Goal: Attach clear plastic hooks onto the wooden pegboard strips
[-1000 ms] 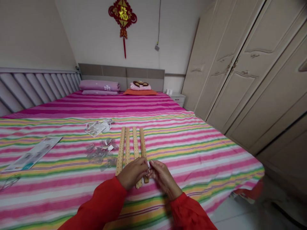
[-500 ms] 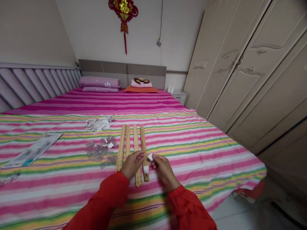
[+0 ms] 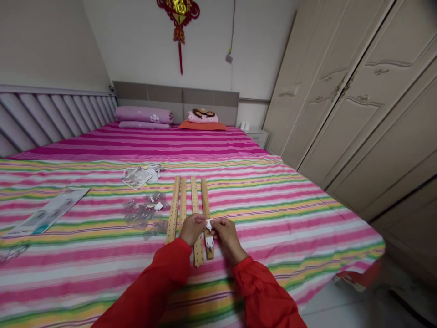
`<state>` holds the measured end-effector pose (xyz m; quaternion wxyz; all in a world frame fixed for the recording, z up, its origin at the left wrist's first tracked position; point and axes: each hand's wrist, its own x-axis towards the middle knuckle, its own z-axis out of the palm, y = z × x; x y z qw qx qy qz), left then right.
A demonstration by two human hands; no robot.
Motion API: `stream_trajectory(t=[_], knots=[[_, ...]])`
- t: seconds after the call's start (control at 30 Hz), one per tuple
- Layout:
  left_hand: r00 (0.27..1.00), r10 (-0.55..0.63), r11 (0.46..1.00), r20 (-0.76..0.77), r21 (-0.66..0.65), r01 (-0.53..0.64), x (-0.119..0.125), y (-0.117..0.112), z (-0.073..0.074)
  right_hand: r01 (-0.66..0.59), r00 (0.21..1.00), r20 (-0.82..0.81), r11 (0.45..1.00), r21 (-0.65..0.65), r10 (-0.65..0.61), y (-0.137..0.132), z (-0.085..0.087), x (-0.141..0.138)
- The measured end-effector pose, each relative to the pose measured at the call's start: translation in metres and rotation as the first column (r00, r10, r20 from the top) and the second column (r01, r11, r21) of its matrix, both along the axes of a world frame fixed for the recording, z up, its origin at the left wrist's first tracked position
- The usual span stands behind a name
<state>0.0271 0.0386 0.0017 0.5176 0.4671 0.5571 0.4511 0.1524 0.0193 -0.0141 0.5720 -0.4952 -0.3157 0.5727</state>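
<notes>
A small white hook is between my two hands, over the rightmost wooden strip. My right hand pinches it from the right with thumb and fingers. From the left, the closed fingertips of my left hand meet its edge. Just below, a second white hook sits flat near the strip's near end. Three more perforated wooden strips lie to the left, the closest one partly under my left hand. Whether the held hook touches the strip is hard to tell.
Clear plastic hooks are heaped left of the strips, with a pile of packets behind. A long flat package and some thin loose pieces lie further left on the striped bedspread. Wardrobe doors stand at right.
My right hand has moved left, bringing the white hook over the rightmost strip. The fingertips of my left hand have come against the hook. The view has shifted slightly.
</notes>
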Motion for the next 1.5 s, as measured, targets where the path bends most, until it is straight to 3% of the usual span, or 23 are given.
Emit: stream_trajectory(t=[0.23,0.4,0.67,0.93,1.3,1.5], knots=[[0.969,0.022,0.991,-0.248,0.132,0.011,0.000,0.002,-0.002,0.034,0.995,0.091,0.999,-0.019,-0.032,0.008,-0.001,-0.003],[0.938,0.047,0.977,-0.345,0.213,0.030,0.003,0.000,-0.001,0.076,0.991,0.112,0.997,-0.032,-0.072,0.011,-0.004,-0.006],[0.830,0.040,0.935,-0.557,0.313,0.164,0.003,-0.002,-0.011,0.066,0.988,0.146,0.996,-0.056,-0.057,0.015,-0.008,-0.006],[0.770,0.087,0.902,-0.632,0.379,0.209,0.004,-0.004,-0.016,0.094,0.985,0.149,0.994,-0.054,-0.085,0.015,-0.009,-0.008],[0.766,0.087,0.864,-0.637,0.431,0.260,0.001,-0.011,-0.018,0.120,0.988,0.107,0.991,-0.062,-0.113,0.014,-0.010,-0.009],[0.595,0.106,0.856,-0.796,0.378,0.353,0.003,-0.032,-0.017,0.117,0.987,0.116,0.992,-0.043,-0.112,0.012,-0.010,-0.009]])
